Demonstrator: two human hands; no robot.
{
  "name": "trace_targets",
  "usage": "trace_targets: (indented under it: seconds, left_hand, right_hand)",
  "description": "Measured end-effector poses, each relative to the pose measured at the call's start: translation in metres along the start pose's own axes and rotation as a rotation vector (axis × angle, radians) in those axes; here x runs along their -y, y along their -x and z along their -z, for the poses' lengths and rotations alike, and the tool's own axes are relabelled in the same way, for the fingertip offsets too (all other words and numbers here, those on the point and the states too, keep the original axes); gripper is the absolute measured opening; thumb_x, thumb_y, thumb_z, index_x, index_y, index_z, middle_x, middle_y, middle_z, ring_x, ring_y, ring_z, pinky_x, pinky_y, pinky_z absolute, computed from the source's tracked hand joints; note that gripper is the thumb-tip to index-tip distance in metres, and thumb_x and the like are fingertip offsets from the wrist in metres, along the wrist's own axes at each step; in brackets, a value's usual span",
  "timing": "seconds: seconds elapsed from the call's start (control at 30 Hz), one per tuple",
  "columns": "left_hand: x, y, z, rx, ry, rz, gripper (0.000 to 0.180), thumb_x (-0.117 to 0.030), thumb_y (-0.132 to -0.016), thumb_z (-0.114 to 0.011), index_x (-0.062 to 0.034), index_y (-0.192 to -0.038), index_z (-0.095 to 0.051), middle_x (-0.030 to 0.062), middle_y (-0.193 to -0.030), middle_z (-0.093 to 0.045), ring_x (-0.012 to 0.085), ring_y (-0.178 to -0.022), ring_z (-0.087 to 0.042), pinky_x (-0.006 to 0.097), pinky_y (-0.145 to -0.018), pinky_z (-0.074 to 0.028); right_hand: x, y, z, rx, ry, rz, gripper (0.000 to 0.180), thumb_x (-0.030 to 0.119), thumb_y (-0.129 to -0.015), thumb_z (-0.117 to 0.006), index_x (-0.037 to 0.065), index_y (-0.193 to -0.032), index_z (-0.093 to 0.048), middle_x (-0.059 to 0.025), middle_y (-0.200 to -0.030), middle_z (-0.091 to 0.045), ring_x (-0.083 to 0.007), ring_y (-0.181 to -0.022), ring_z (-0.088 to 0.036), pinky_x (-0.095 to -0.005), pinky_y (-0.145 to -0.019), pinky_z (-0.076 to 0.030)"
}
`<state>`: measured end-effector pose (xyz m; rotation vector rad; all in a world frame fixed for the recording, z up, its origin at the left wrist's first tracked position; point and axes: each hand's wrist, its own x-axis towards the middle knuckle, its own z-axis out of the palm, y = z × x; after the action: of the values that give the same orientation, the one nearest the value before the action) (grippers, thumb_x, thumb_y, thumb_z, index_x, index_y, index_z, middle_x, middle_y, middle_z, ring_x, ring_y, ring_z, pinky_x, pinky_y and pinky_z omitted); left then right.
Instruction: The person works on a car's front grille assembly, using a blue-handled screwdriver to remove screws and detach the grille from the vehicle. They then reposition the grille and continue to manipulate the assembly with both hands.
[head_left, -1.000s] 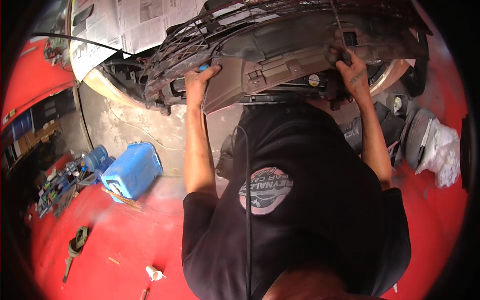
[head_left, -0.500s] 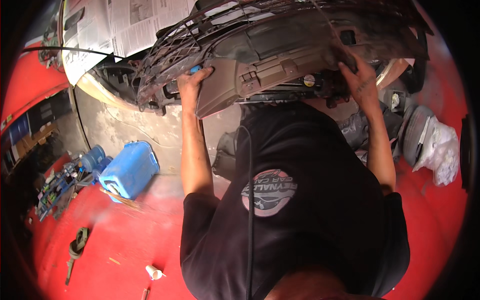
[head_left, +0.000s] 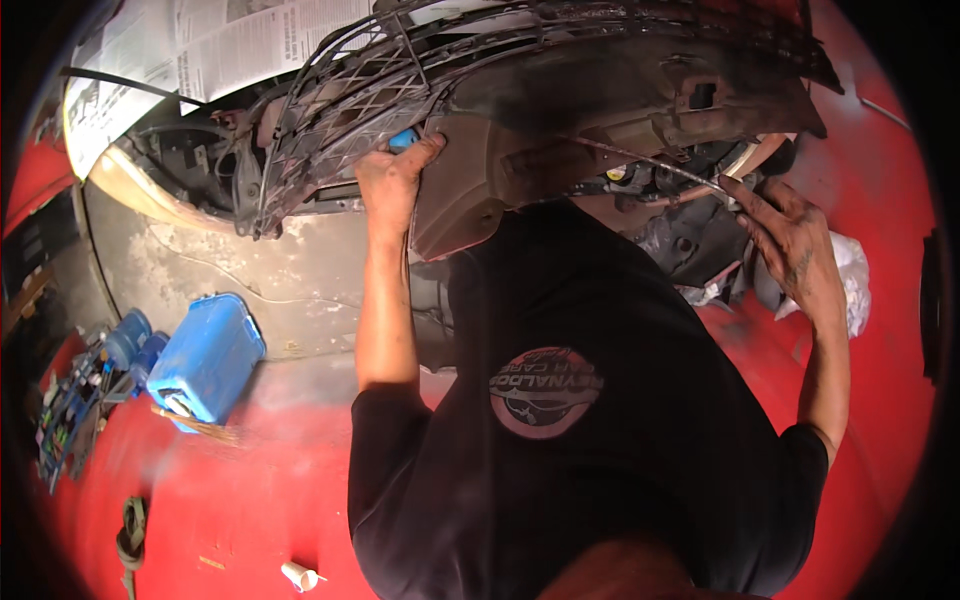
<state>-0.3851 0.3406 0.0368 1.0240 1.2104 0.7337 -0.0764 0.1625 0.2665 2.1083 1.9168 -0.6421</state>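
Note:
A dark car bumper (head_left: 600,100) with a mesh grille (head_left: 365,105) spans the top, its inner side towards me. My left hand (head_left: 392,180) is closed on its lower edge, the thumb over a brown panel (head_left: 458,185). A small blue thing (head_left: 404,140), mostly hidden, shows by that thumb; I cannot tell its kind. My right hand (head_left: 795,235) is off the bumper at the right. Its fingers pinch the end of a thin rod (head_left: 655,162) that slants up and left in front of the bumper's underside.
Newspaper (head_left: 240,50) covers the surface behind the bumper. A car's exposed front (head_left: 190,160) lies below it. On the red floor are a blue bin (head_left: 205,360), a broom's bristles (head_left: 200,428), a white cup (head_left: 299,576) and a strap (head_left: 130,540). A white bag (head_left: 852,275) sits at right.
My right hand has left the bumper and moved right and down, with the thin rod now slanting from it. My left hand keeps its grip. The view has shifted slightly.

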Motion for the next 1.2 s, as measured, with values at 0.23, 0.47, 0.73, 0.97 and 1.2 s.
trace_targets:
  seconds: [0.23, 0.47, 0.73, 0.97, 1.2]
  left_hand:
    - [0.035, -0.014, 0.016, 0.128, -0.246, -0.329, 0.015, -0.009, -0.078, -0.080, 0.0001, -0.090, -0.079, 0.0032, -0.086, -0.075, 0.0119, -0.073, -0.065, 0.030, -0.066, -0.052]
    - [0.039, -0.018, 0.010, 0.149, 0.070, -0.401, 0.038, 0.002, -0.080, -0.073, -0.0021, -0.117, -0.075, 0.0084, -0.115, -0.074, 0.0183, -0.106, -0.066, 0.031, -0.096, -0.049]
    - [0.053, -0.022, 0.006, 0.198, 0.327, -0.329, 0.042, 0.006, -0.079, -0.074, -0.0009, -0.120, -0.072, 0.0098, -0.121, -0.071, 0.0193, -0.112, -0.064, 0.033, -0.100, -0.048]
    - [0.048, -0.020, 0.005, 0.191, 0.309, -0.267, 0.037, 0.004, -0.080, -0.074, 0.0005, -0.116, -0.072, 0.0053, -0.111, -0.071, 0.0136, -0.101, -0.064, 0.030, -0.091, -0.050]
    - [0.043, -0.023, 0.006, 0.139, 0.149, -0.328, 0.008, -0.003, -0.079, -0.073, 0.0004, -0.080, -0.067, 0.0026, -0.070, -0.061, 0.0089, -0.067, -0.052, 0.030, -0.063, -0.047]
  right_hand:
    - [0.044, -0.009, 0.047, 0.073, 0.383, -0.010, 0.062, -0.001, -0.079, -0.069, 0.021, -0.137, -0.067, -0.0101, -0.084, -0.058, -0.0279, -0.074, -0.061, -0.0403, -0.064, -0.054]
    - [0.062, -0.032, 0.053, 0.124, 0.561, 0.065, 0.068, -0.002, -0.075, -0.067, 0.023, -0.139, -0.066, -0.0089, -0.081, -0.056, -0.0261, -0.072, -0.061, -0.0417, -0.061, -0.053]
    - [0.097, -0.048, 0.077, 0.202, 0.690, 0.085, 0.074, 0.002, -0.069, -0.072, 0.024, -0.139, -0.065, -0.0047, -0.081, -0.055, -0.0228, -0.069, -0.059, -0.0382, -0.059, -0.054]
    - [0.118, -0.056, 0.082, 0.254, 0.773, 0.073, 0.072, 0.001, -0.070, -0.070, 0.022, -0.139, -0.063, -0.0050, -0.079, -0.052, -0.0228, -0.069, -0.059, -0.0391, -0.058, -0.053]
    - [0.143, -0.068, 0.095, 0.303, 0.882, 0.132, 0.067, 0.004, -0.074, -0.068, 0.018, -0.139, -0.062, -0.0079, -0.087, -0.056, -0.0242, -0.072, -0.060, -0.0378, -0.061, -0.054]
